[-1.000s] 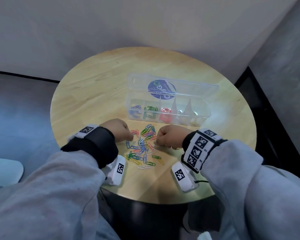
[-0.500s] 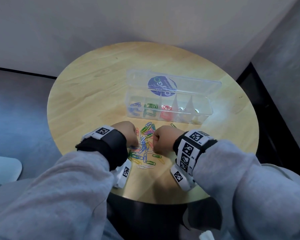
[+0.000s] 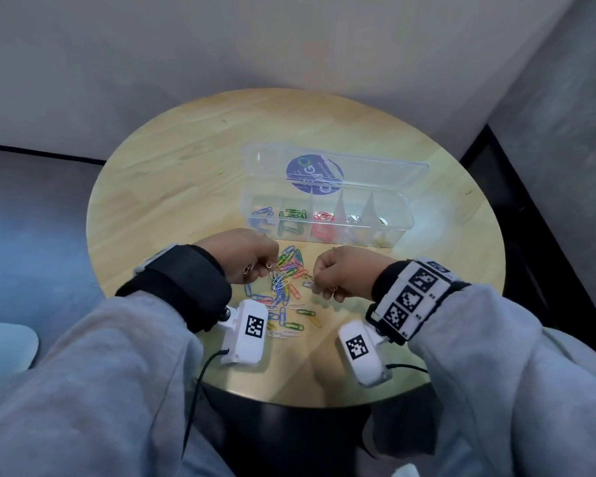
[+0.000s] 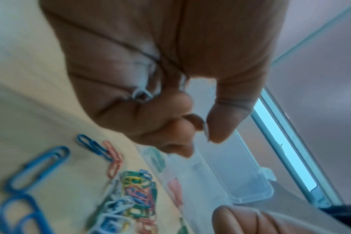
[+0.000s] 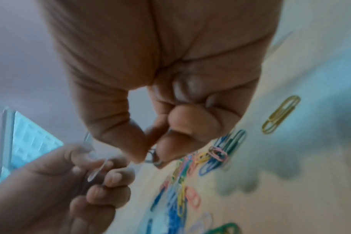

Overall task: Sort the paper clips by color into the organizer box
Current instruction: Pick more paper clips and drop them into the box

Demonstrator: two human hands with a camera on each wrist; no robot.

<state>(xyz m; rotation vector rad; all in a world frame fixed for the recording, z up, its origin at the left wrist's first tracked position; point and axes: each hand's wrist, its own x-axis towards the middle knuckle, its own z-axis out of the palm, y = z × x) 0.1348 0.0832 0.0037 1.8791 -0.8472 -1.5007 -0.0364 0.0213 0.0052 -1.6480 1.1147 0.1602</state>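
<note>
A heap of coloured paper clips (image 3: 284, 287) lies on the round wooden table (image 3: 172, 201), between my two hands. Behind it stands the clear organizer box (image 3: 403, 232) with its lid open; blue, green, red, pale and yellow clips lie in separate compartments. My left hand (image 3: 267, 266) hovers at the heap's left edge with fingers curled around a pale clip (image 4: 141, 93). My right hand (image 3: 319, 287) is at the heap's right edge, and its thumb and forefinger pinch a silvery clip (image 5: 153, 157). The left hand (image 5: 102, 171) also shows in the right wrist view, clip in its fingers.
The box lid (image 3: 375, 166) with a round blue sticker lies flat behind the compartments. A yellow clip (image 5: 281, 114) lies apart from the heap near my right hand. The table's front edge (image 3: 307, 404) is close to my wrists. Grey walls meet behind the table.
Both hands closed in on the heap from either side, then drew slightly apart, each now with a clip in its fingers. The head view has shifted a little.
</note>
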